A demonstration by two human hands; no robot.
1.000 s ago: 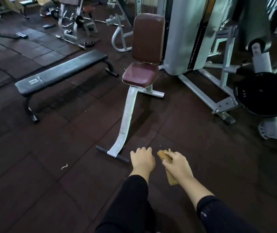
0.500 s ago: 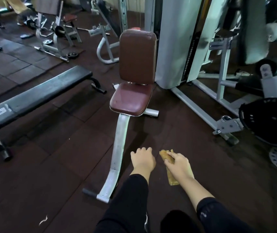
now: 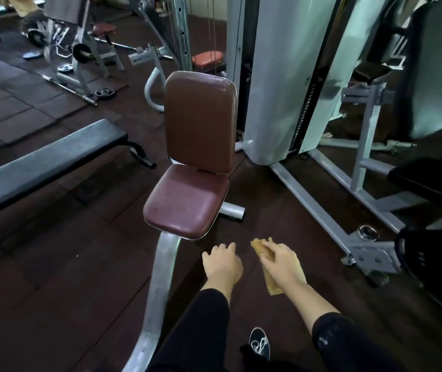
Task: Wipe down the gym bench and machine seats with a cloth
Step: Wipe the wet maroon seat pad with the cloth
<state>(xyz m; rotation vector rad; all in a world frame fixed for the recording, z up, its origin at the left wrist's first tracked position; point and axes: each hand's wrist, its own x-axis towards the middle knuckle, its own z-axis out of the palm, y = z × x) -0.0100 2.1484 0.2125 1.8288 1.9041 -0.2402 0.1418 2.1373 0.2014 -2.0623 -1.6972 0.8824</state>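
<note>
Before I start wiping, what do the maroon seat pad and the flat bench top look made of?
Maroon seat pad: looks like smooth vinyl or leatherette with a soft sheen, over padding. Flat bench top: black, probably vinyl too, matte and greyed as if dusty or worn.

Left hand (image 3: 222, 264) loosely curled; right hand (image 3: 281, 264) in closed grip.

A gym: maroon padded seat (image 3: 185, 202) on a steel frame, black flat bench (image 3: 45, 165), white weight-stack machine (image 3: 271, 84), barbell and plates (image 3: 104, 93) on dark rubber floor tiles (image 3: 53, 264).
</note>
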